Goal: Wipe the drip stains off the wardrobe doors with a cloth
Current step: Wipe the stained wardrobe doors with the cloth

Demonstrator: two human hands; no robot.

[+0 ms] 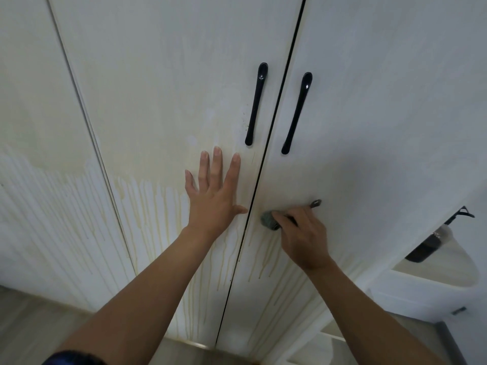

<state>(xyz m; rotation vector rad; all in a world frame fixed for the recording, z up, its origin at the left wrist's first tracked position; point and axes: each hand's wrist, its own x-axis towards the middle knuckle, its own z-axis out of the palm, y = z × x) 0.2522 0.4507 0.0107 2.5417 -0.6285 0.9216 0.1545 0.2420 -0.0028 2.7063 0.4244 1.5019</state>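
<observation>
Right hand (305, 238) grips cloth (267, 220) bunched beneath it, against door (369, 127).

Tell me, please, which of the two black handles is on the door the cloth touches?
The right handle, right of the dark gap, above the cloth; the left handle shares a door with the left hand.

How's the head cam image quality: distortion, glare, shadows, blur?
Head view: wide-angle lens tilts the door gap; small glare spots on both black handles; soft shadow across the right door beside the right hand; drip stains faint, low contrast; overall slightly soft.
</observation>
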